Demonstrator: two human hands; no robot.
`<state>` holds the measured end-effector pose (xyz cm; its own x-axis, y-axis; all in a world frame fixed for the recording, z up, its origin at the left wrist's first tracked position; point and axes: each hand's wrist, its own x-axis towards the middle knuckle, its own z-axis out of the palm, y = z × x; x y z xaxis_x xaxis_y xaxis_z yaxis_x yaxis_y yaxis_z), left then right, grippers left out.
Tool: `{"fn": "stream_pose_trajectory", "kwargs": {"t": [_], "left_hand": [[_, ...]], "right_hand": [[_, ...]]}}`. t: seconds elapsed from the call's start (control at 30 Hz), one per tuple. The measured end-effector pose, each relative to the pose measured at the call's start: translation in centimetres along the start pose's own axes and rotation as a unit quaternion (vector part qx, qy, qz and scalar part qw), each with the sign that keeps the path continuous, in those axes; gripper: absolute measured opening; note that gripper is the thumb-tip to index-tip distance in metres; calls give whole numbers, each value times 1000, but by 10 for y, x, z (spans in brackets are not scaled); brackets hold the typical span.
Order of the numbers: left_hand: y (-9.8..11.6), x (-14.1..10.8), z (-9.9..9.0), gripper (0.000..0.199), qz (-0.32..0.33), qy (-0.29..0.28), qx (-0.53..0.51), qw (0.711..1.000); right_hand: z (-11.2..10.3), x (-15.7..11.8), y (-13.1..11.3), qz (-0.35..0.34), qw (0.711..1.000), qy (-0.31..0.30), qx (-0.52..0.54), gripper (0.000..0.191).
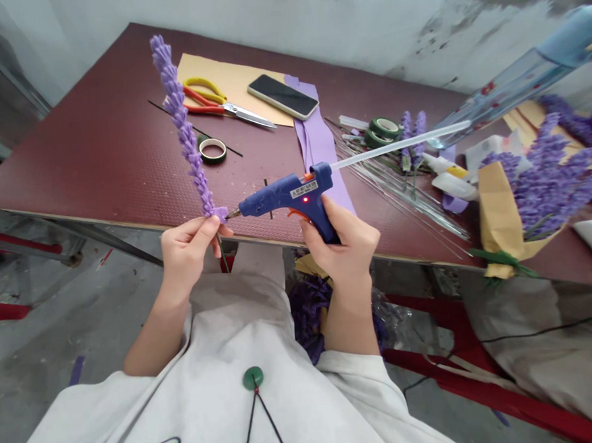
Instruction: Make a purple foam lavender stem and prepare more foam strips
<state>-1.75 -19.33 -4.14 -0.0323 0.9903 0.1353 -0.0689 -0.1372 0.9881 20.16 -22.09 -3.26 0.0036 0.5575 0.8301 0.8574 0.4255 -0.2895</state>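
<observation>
My left hand [191, 247] pinches the base of a tall purple paper lavender stem [185, 131], which stands nearly upright at the table's front edge. A small purple strip [220, 213] sticks out at its lower end. In my right hand [344, 239] is a blue hot glue gun [287, 190], its red light on and a long clear glue stick [401, 144] sticking out of the back. The gun's nozzle points left and is at the purple strip, close to my left fingertips; whether they touch I cannot tell.
Scissors [210, 102] and a phone [283, 95] lie on tan paper behind the flower. A tape roll [212, 150], purple paper [321, 141] and thin wires [403, 189] are on the table [99, 159]. At the right stand a lavender bouquet [501, 211] and a clear bottle [512, 84].
</observation>
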Motion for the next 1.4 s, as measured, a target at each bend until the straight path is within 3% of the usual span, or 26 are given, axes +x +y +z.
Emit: {"fn": "stream_pose_trajectory", "kwargs": {"t": [0.43,0.7,1.13,1.4], "left_hand": [[11,-7,0,21,20,9,14,1000],[11,-9,0,21,28,-3,9,1000],[11,-8,0,22,18,2,16,1000],[11,-7,0,24,7,-7,24,1000]], "right_hand": [[-10,4,-7,-47,997,28,-52,50],[-11,6,-5,-22,998,52,-29,48],[-14,2,-8,-43,998,32,-13,47],[-18,1,-12,9,998,11,-67,36]]}}
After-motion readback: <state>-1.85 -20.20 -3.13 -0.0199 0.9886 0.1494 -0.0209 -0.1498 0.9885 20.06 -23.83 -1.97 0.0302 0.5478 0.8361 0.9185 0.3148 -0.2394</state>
